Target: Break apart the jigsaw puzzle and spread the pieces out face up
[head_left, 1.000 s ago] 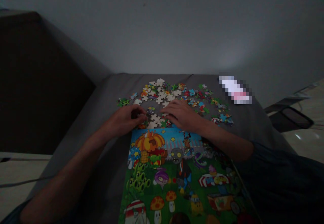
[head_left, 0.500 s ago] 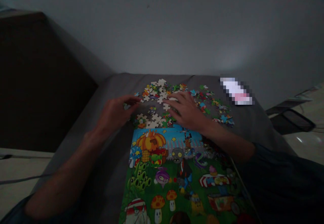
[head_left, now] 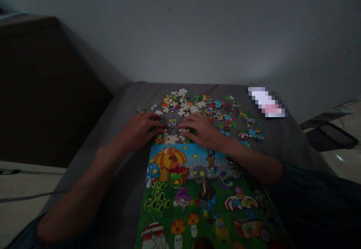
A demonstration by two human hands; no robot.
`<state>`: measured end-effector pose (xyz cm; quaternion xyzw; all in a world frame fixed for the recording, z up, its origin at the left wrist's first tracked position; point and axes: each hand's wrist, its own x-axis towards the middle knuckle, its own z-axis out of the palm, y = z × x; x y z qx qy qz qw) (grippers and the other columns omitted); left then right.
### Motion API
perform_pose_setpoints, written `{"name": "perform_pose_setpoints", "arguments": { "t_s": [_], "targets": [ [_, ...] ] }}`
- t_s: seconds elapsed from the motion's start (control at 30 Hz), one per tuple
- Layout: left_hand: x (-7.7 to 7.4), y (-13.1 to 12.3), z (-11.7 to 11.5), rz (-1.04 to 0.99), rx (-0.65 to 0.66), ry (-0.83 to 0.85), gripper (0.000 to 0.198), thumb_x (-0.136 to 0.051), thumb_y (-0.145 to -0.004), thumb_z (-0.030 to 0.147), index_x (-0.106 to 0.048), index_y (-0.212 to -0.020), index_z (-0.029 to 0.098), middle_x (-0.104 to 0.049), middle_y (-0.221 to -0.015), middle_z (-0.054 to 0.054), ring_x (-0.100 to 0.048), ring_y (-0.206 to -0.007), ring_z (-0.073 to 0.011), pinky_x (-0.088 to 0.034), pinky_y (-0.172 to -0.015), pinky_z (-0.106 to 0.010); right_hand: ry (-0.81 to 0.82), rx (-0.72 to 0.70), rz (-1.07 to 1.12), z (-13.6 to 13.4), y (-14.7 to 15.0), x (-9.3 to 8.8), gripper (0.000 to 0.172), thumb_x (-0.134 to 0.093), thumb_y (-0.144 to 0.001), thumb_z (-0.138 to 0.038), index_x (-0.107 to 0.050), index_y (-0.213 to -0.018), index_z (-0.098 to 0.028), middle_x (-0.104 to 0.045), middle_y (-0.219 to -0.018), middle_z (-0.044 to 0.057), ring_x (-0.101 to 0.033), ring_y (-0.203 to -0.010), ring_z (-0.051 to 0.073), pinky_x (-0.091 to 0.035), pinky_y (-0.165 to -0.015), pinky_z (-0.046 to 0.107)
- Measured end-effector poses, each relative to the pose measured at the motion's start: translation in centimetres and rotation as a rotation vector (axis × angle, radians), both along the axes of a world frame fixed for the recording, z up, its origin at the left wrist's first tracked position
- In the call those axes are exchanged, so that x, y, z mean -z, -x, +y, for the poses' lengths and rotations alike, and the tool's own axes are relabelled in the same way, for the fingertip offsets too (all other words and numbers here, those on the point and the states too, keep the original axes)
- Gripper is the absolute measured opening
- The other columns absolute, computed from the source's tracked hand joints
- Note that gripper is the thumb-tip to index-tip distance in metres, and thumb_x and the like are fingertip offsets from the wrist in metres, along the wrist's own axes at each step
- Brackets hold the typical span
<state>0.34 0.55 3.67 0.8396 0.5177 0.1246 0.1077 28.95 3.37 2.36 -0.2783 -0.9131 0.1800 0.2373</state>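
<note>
Where you sit: a grey fabric surface (head_left: 282, 147) spreads out ahead of you.
Picture sheet: a cartoon picture sheet (head_left: 197, 198) lies flat nearest you.
Pieces: jigsaw pieces (head_left: 183, 108) lie scattered just beyond its top edge, many pale, others coloured.
Your left hand (head_left: 138, 130): rests on the pieces.
Your right hand (head_left: 204, 130): rests on the pieces too.
Your fingers (head_left: 187, 123): slightly apart on both hands; you cannot tell whether they clamp a piece.
</note>
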Motion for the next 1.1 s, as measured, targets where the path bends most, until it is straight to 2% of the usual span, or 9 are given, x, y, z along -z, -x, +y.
{"name": "perform_pose_setpoints", "arguments": {
  "t_s": [0.1, 0.23, 0.37, 0.5, 0.7, 0.8, 0.9, 1.0, 1.1],
  "targets": [
    [0.1, 0.1, 0.3, -0.034, 0.008, 0.012, 0.026, -0.066, -0.100, 0.047, -0.083, -0.105, 0.028, -0.073, -0.127, -0.008, -0.066, -0.120, -0.0295, -0.048, -0.114, -0.052, 0.039, 0.096, 0.126, 0.4, -0.2, 0.1, 0.027, -0.070, -0.100, -0.018, -0.074, -0.126, -0.023, -0.078, -0.112, 0.007, -0.065, -0.108, 0.024, -0.049, -0.100, 0.045],
    [-0.2, -0.2, 0.4, -0.093, -0.004, 0.024, 0.024, -0.063, -0.100, 0.041, -0.078, -0.096, 0.023, -0.077, -0.114, -0.007, -0.070, -0.110, -0.0257, -0.052, -0.107, -0.046, -0.078, 0.178, 0.048, 0.1, -0.6, -0.3, 0.026, -0.067, -0.101, -0.023, -0.075, -0.125, -0.024, -0.076, -0.123, 0.010, -0.060, -0.121, 0.030, -0.044, -0.107, 0.053],
    [-0.5, -0.3, 0.4, -0.149, -0.095, -0.026, 0.026, -0.058, -0.102, 0.039, -0.076, -0.099, 0.021, -0.078, -0.107, -0.007, -0.071, -0.101, -0.0248, -0.054, -0.100, -0.043, -0.129, -0.072, -0.118, -1.1, -0.4, -0.6, 0.036, -0.061, -0.108, -0.037, -0.070, -0.141, -0.027, -0.066, -0.151, 0.009, -0.049, -0.142, 0.032, -0.038, -0.115, 0.056],
    [-0.7, 0.1, 0.4, -0.170, -0.221, -0.177, 0.031, -0.058, -0.104, 0.044, -0.078, -0.105, 0.021, -0.074, -0.119, -0.011, -0.066, -0.113, -0.0302, -0.050, -0.105, -0.049, -0.101, -0.250, -0.226, -1.5, -0.1, -0.1, 0.035, -0.057, -0.111, -0.041, -0.072, -0.139, -0.027, -0.065, -0.155, 0.007, -0.044, -0.151, 0.032, -0.032, -0.120, 0.059],
    [-0.7, 0.7, 0.3, 0.012, 0.014, -0.083, 0.030, -0.063, -0.103, 0.049, -0.085, -0.098, 0.030, -0.075, -0.122, -0.006, -0.066, -0.117, -0.0307, -0.049, -0.108, -0.052, 0.001, -0.244, -0.088, -1.1, 0.3, 0.2, 0.022, -0.063, -0.108, -0.034, -0.079, -0.121, -0.026, -0.080, -0.127, 0.005, -0.057, -0.133, 0.027, -0.040, -0.115, 0.053],
    [-0.7, 0.4, -0.2, 0.037, 0.028, -0.037, 0.031, -0.065, -0.101, 0.054, -0.082, -0.118, 0.034, -0.069, -0.140, -0.008, -0.061, -0.131, -0.0345, -0.045, -0.114, -0.057, 0.057, -0.231, -0.053, -1.2, 0.6, 0.1, 0.024, -0.060, -0.109, -0.028, -0.077, -0.125, -0.024, -0.080, -0.123, 0.006, -0.059, -0.125, 0.025, -0.044, -0.113, 0.049],
    [-0.6, 0.2, -0.7, 0.102, -0.044, 0.052, 0.051, -0.072, -0.095, 0.061, -0.069, -0.142, 0.040, -0.052, -0.163, -0.009, -0.043, -0.151, -0.0434, -0.037, -0.120, -0.069, 0.020, -0.208, -0.098, -1.4, 0.7, 0.1, 0.027, -0.057, -0.110, -0.027, -0.076, -0.130, -0.026, -0.075, -0.134, 0.007, -0.054, -0.130, 0.026, -0.042, -0.115, 0.053],
    [-0.4, 0.6, -0.6, 0.145, -0.130, 0.111, 0.060, -0.075, -0.093, 0.061, -0.062, -0.150, 0.045, -0.041, -0.171, -0.008, -0.031, -0.158, -0.0463, -0.031, -0.122, -0.074, -0.038, -0.157, -0.165, -1.4, 0.7, 0.2, 0.028, -0.057, -0.109, -0.030, -0.077, -0.130, -0.027, -0.071, -0.139, 0.009, -0.049, -0.132, 0.030, -0.041, -0.114, 0.057],
    [-0.4, 1.7, -0.2, 0.139, -0.161, 0.090, 0.057, -0.073, -0.095, 0.060, -0.063, -0.148, 0.043, -0.040, -0.172, -0.008, -0.030, -0.158, -0.0472, -0.031, -0.121, -0.074, -0.060, -0.126, -0.199, -1.4, 0.5, 0.4, 0.030, -0.058, -0.109, -0.031, -0.076, -0.133, -0.029, -0.069, -0.140, 0.010, -0.048, -0.131, 0.031, -0.043, -0.112, 0.056]
  ]
}}
